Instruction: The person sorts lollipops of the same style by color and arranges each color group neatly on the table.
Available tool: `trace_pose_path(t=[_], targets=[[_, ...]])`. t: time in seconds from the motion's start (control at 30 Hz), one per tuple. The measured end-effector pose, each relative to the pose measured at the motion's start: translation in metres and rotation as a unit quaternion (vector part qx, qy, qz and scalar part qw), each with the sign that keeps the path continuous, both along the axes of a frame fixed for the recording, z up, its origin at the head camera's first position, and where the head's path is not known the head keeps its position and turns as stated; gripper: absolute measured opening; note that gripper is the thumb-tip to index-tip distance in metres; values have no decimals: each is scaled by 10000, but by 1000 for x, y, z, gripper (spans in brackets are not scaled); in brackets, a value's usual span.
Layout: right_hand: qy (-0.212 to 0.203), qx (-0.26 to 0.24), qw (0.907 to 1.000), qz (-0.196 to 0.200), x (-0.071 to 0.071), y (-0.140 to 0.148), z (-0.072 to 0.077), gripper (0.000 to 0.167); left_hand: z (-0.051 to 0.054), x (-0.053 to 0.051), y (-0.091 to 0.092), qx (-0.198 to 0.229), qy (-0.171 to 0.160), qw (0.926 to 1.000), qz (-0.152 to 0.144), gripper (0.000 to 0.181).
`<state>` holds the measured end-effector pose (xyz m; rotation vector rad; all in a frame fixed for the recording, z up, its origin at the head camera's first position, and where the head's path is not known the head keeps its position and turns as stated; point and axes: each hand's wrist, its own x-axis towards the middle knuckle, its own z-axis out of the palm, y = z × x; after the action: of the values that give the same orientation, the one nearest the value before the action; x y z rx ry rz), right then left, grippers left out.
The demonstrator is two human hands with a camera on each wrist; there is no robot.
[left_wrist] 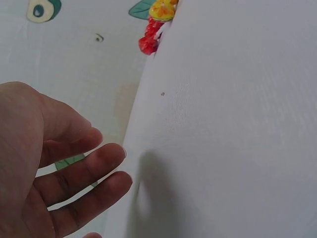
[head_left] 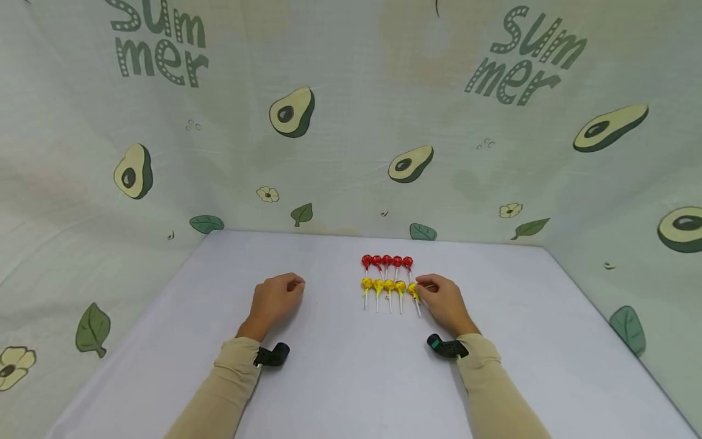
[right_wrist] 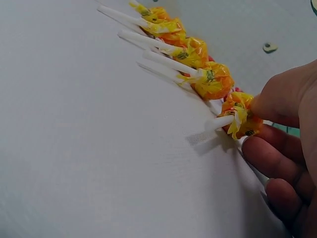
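Note:
My right hand pinches the wrapped candy head of a yellow lollipop between thumb and forefinger, at the right end of a row. Its white stick points toward me, a small gap away from the other yellow lollipops. Behind that row lies a second row of several red lollipops, their heads facing the backdrop. Off to the left, my left hand hovers over or rests by the table with fingers loosely bent. Nothing sits in it in the left wrist view, where part of the palm is cut off.
A white cloth covers the table. A pale curtain printed with avocados, leaves and lettering encloses the back and sides. Each wrist carries a black camera mount below the sleeve cuff.

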<state>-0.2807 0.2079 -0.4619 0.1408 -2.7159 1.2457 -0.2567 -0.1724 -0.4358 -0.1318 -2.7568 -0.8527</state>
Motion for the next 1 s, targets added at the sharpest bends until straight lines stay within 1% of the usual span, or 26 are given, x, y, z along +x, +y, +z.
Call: trace_pose_path(t=[0.13,0.3,0.4,0.5,0.67,0.73,0.87,1.0], targets=[[59,41,9999,92,-1,0,2,30,1,0,1,52,-18,10000,38,17],[123,121,9997,182,-1,1,4,32,-1,-1,3,-3,-27,10000,-44,18],[32,136,9998,168,1,0,3,32,-1,-1,3,-65,-77,9999,-36,18],[27,126,9998,178,1,-1,1,31,0,0,4,-79,-110,9999,-7,17],[147,140,9996,199,-2,-3,2,32,4,0,1,-109,-3,9999,-35,18],[130,167,9997,142,-2,-2,3,33,5,1,-1,-127,13,9999,-33,18],[88,258,9996,50,1,6,3,33,4,5,-6,-186,84,9998,20,17],[122,382,9992,8,5,17,6,33,1,9,-15,-193,308,9993,127,15]])
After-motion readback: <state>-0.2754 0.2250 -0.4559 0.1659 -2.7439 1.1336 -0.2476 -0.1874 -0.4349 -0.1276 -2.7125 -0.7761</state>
